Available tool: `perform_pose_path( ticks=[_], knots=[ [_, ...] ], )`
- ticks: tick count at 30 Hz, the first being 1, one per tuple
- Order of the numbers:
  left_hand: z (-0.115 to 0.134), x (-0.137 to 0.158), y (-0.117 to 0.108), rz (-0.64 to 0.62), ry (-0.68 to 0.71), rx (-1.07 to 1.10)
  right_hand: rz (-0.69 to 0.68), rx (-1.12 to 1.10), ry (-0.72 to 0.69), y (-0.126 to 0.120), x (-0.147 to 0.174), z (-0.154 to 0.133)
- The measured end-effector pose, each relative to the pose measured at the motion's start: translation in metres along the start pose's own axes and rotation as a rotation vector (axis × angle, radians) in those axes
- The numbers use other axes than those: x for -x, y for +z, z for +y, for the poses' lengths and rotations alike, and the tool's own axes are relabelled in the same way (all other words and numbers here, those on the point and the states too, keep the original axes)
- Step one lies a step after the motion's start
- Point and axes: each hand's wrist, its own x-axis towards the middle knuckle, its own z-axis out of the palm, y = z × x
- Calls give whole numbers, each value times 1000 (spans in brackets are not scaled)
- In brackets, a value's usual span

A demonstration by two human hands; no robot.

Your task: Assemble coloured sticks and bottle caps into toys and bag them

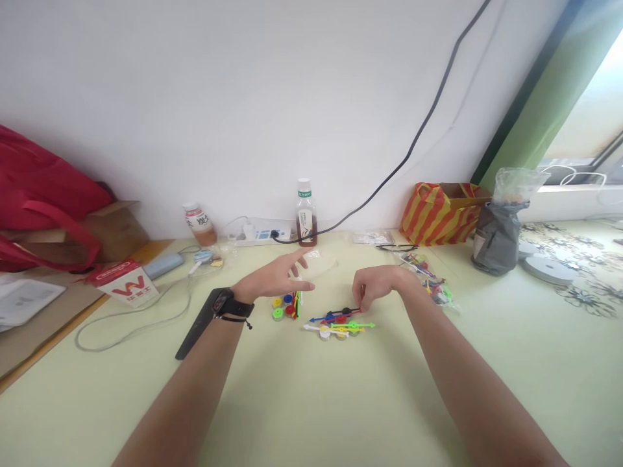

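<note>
My left hand (275, 275) hovers palm down with its fingers apart, holding nothing. Just below its fingers lie several round coloured spinner bases, among them a green one (278, 314) and a blue one (287, 299), with upright coloured arrows beside them. My right hand (377, 285) is closed in a pinch at the right ends of the arrow spinners; whether it grips the black or the red arrow I cannot tell. Several arrow spinners lie grouped on the table: a light green one (354, 326), a white one (324, 334), a yellow one (341, 334) and a red one (340, 319).
A clear bag of coloured parts (440, 292) lies right of my right hand. Behind stand a tea bottle (306, 217), a power strip (265, 236) and a striped bag (438, 211). A black cable (428, 117) crosses the wall. A dark flat object (197, 337) lies under my left wrist.
</note>
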Motion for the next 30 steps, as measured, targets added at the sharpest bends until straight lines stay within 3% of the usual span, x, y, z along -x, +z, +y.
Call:
perform_pose_path(
  ticks=[6, 11, 15, 18, 22, 30],
  knots=[
    [0, 1, -2, 5, 14, 52, 195, -170, -40, -4, 19, 7],
    [1, 4, -6, -22, 20, 140, 602, -249, -124, -12, 31, 18],
    [6, 7, -10, -70, 18, 219, 978, -361, -113, -17, 38, 15],
    [11, 9, -12, -96, -3, 260, 1153, -470, -177, -19, 44, 5],
    [14, 9, -10, -107, -15, 288, 1186, -568, -296, -18, 50, -9],
    [19, 5, -6, -120, 26, 292, 878, -644, -380, -12, 35, -22]
  ],
)
